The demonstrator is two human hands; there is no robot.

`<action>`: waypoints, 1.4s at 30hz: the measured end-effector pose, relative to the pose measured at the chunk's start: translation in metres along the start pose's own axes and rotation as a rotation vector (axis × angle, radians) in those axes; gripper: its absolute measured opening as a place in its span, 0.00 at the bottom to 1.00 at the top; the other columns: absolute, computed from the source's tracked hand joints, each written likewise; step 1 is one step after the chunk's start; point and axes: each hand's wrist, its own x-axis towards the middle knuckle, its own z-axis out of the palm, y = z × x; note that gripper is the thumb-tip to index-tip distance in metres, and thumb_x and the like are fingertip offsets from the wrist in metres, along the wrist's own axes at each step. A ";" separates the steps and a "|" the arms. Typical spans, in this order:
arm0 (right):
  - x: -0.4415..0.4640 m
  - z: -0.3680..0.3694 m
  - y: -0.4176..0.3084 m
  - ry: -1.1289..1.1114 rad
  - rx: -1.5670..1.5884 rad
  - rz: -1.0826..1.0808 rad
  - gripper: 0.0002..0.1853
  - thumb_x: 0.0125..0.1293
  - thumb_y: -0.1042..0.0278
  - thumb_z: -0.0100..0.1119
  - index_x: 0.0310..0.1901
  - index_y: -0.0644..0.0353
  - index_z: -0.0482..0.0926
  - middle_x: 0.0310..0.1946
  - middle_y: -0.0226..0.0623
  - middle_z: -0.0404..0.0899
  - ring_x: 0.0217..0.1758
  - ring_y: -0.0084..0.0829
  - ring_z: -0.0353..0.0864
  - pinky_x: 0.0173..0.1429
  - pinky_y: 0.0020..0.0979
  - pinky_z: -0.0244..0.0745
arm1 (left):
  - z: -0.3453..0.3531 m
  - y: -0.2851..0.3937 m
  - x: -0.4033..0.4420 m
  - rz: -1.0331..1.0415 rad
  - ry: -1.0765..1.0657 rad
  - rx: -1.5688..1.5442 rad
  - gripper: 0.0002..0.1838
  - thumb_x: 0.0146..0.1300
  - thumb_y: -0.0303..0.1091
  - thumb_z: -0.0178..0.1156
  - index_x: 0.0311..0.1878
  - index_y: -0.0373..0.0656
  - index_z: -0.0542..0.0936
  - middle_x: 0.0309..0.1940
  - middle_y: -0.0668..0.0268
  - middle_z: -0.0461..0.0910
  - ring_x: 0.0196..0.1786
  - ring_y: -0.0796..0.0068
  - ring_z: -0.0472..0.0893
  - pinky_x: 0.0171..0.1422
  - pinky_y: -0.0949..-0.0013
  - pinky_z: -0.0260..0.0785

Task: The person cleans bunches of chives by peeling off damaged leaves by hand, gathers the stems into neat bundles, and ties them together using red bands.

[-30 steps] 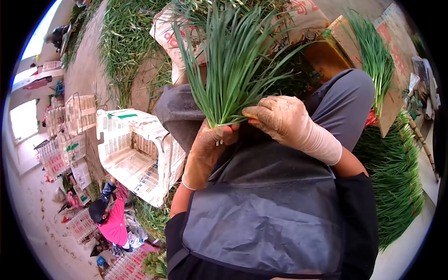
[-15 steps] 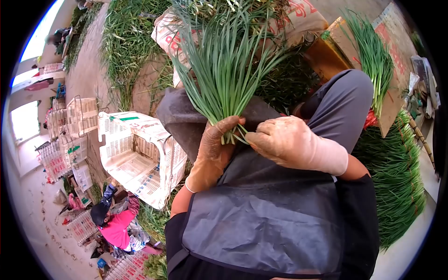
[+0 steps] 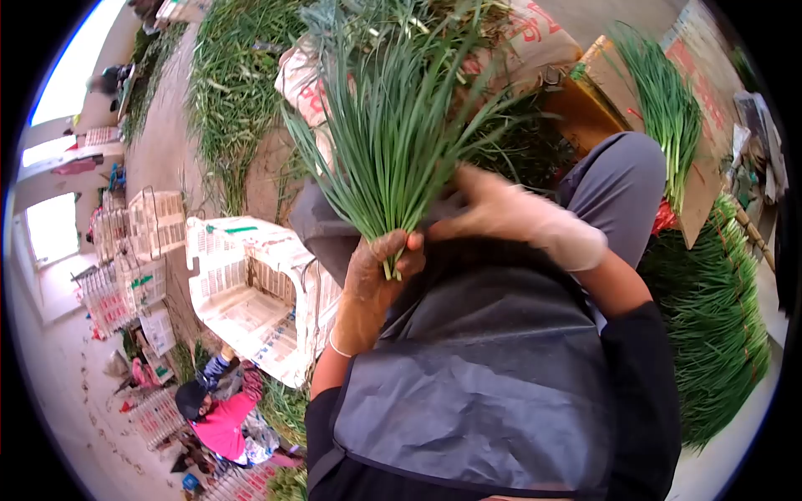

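Since it's closest, black apron: covers chest and lap, just below both hands.
Left hand: gloved, fingers wrapped snugly round the bottom of the green bunch, with pale ends poking out under the grip.
Right hand: gloved too, pretty blurry, fingers and thumb spread apart. Can't see anything held in it, can't tell if the thumb touches leaves.
Bunch spot: over the lap, leaves fanning out away from the body.
Bunch weight: light I'd guess, one hand seems plenty.
Stem feel: probably firmish near the base, going floppy toward the tips.
Leaf slip: they look smooth, so a loose grip might let a few slide out.
Leaf damage: they'd likely crease or bruise if you squeezed them midway, imo.
Best hold: low, by the pale ends where it's narrowest, basically where the left hand has it. Higher up it's too splayed.
White crate: off to the left, near the knee.
Big green stack: over on the right, leaves packed tight.
Loose bundle: lying on a board, past the right knee.
Co-worker in pink: well apart on the left, hands too small to read.
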 end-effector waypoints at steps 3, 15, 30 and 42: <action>0.016 0.006 0.020 -0.035 0.196 -0.245 0.24 0.58 0.55 0.63 0.50 0.64 0.77 0.40 0.45 0.79 0.45 0.33 0.76 0.47 0.32 0.72 | -0.001 0.011 -0.010 0.016 0.053 -0.003 0.18 0.55 0.28 0.63 0.49 0.37 0.70 0.29 0.60 0.76 0.21 0.80 0.67 0.25 0.79 0.58; -0.006 -0.044 0.003 0.304 -0.299 0.357 0.23 0.60 0.47 0.59 0.39 0.63 0.81 0.37 0.42 0.82 0.37 0.41 0.81 0.44 0.36 0.75 | -0.019 0.038 -0.028 0.176 0.011 0.176 0.20 0.54 0.31 0.66 0.49 0.40 0.70 0.27 0.67 0.74 0.19 0.85 0.65 0.23 0.82 0.56; 0.038 0.012 0.010 0.420 0.684 0.056 0.20 0.51 0.71 0.65 0.46 0.65 0.74 0.35 0.33 0.78 0.36 0.22 0.76 0.42 0.26 0.73 | 0.036 0.018 0.034 0.179 -0.098 0.920 0.48 0.51 0.31 0.68 0.73 0.49 0.50 0.55 0.59 0.70 0.60 0.64 0.70 0.61 0.64 0.65; 0.028 0.009 0.039 -0.644 1.001 0.144 0.28 0.51 0.63 0.70 0.51 0.67 0.73 0.31 0.37 0.78 0.35 0.27 0.79 0.42 0.29 0.75 | 0.071 0.049 0.086 0.345 -0.504 0.336 0.44 0.48 0.41 0.71 0.67 0.41 0.61 0.43 0.57 0.77 0.39 0.68 0.79 0.46 0.66 0.72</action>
